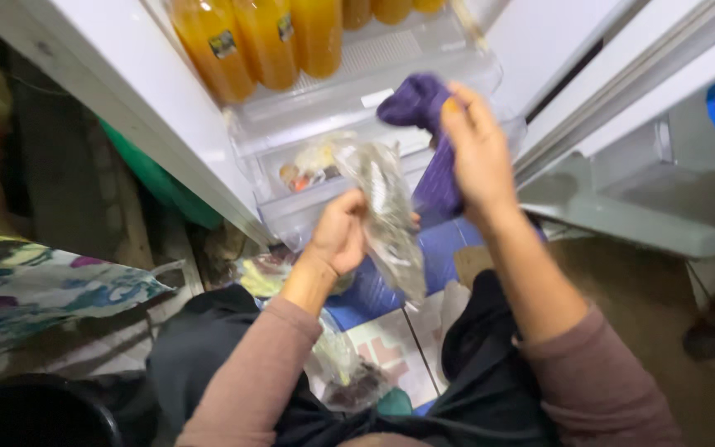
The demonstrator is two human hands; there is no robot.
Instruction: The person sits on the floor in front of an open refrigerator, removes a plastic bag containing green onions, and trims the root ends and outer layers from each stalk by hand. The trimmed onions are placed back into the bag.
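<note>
My left hand (341,233) grips a clear plastic bag (391,217) with dark contents, held up in front of an open fridge. The bag hangs down from my fingers over the tiled floor. My right hand (477,149) holds a purple cloth (424,124), raised just right of the bag and close to the clear fridge drawer (324,124). The cloth drapes down behind my right wrist. Both hands are almost touching each other around the bag.
Several orange juice bottles (258,41) stand on the fridge shelf above the drawer, which holds food items. The fridge door (672,141) is open at the right. More plastic bags (345,364) lie on the floor between my knees. A patterned fabric (35,285) is at the left.
</note>
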